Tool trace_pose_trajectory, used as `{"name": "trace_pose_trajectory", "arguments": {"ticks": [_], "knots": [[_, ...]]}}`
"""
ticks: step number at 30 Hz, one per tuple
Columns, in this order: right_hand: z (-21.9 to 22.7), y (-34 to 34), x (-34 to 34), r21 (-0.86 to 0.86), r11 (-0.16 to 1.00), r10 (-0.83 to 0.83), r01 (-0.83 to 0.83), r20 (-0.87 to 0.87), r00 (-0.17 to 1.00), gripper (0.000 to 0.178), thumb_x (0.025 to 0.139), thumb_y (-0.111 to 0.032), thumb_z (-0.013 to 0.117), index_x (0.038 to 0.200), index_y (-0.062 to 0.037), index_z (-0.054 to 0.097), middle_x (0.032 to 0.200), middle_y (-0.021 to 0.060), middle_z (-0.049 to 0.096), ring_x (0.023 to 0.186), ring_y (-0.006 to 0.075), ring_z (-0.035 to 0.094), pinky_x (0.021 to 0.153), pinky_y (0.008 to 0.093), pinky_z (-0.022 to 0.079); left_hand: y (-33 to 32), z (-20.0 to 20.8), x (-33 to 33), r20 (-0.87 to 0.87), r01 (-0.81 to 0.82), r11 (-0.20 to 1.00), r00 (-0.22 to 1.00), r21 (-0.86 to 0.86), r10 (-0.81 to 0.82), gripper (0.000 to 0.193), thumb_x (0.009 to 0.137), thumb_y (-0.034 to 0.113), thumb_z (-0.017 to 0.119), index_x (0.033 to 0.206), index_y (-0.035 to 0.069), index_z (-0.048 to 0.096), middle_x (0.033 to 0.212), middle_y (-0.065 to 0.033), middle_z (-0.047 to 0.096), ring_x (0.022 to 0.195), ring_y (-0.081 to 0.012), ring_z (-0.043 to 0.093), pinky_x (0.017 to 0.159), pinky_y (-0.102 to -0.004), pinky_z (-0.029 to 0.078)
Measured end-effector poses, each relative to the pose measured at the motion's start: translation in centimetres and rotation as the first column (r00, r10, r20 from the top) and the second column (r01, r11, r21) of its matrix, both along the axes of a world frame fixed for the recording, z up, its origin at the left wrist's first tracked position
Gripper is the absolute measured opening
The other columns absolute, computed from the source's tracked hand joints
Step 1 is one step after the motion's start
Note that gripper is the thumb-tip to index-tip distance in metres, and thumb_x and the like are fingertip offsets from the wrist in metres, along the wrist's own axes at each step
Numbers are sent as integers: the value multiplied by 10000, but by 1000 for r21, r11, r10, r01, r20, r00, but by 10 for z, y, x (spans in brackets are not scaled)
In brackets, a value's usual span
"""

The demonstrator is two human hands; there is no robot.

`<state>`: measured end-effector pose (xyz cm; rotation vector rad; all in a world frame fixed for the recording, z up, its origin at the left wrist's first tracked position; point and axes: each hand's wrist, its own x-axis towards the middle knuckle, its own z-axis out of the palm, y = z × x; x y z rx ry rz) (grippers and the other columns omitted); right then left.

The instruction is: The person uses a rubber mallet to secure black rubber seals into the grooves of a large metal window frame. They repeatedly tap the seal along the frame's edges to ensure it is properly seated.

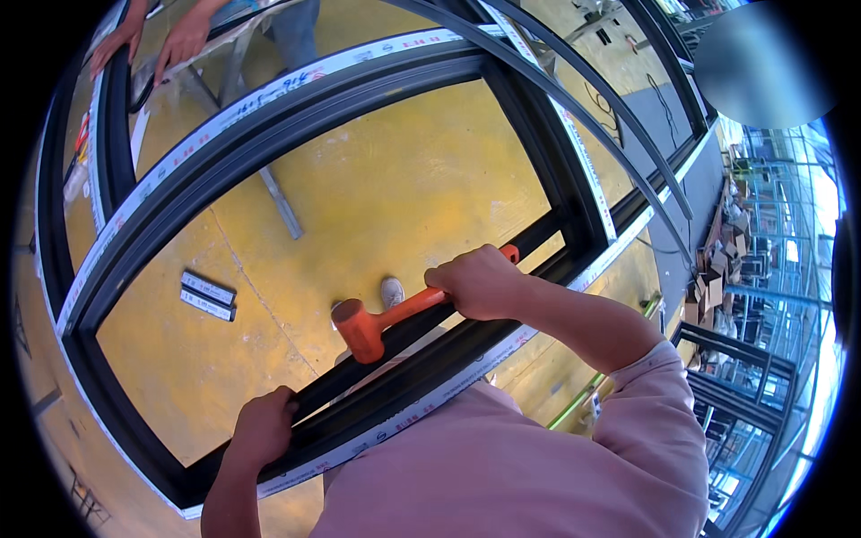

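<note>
My right hand [482, 283] is closed around the handle of an orange mallet [360, 332]. The mallet's thick head hangs over the near side of a large black window frame [314, 115]. A long black strip [408, 335] runs along the inner side of the near rail, with a narrow gap between them. My left hand [265, 423] is wrapped over the left part of this strip, by the frame's near left corner. Its fingertips are partly hidden behind the strip. White printed protective film covers the frame's outer faces.
Another person's hands [185, 38] rest near the frame at the far left. Two short profile pieces [208, 296] lie on the yellow floor [359, 197]. Long dark strips [619, 117] cross the frame at the upper right. Cardboard boxes [710, 291] and racks stand at right.
</note>
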<state>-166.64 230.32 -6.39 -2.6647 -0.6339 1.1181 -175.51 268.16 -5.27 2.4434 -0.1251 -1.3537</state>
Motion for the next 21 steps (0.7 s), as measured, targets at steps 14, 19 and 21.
{"name": "trace_pose_trajectory", "arguments": {"ticks": [14,19,21], "knots": [[2,8,2,-24,998,51,-55,-117,992,110,869,-142,638,978,-132,642,791,101,689,793,343,689,716,464,503,2,-2,-2,18,57,998,998,-8,-57,142,968,161,592,1024,44,649,899,-234,700,900,-436,670,813,-499,520],[7,6,3,-40,999,-10,2,-182,983,151,937,-246,649,1016,-118,642,787,109,677,801,357,681,725,474,504,3,-3,6,-14,107,994,994,-30,-107,151,952,149,606,1029,31,662,911,-239,696,920,-432,669,811,-496,519],[25,-12,4,-65,997,-52,47,-85,995,230,955,-325,666,1030,-111,628,793,106,676,801,359,678,711,466,504,10,-9,1,37,125,989,992,-80,-122,133,946,141,609,1005,32,658,889,-235,694,898,-430,672,798,-496,521]]}}
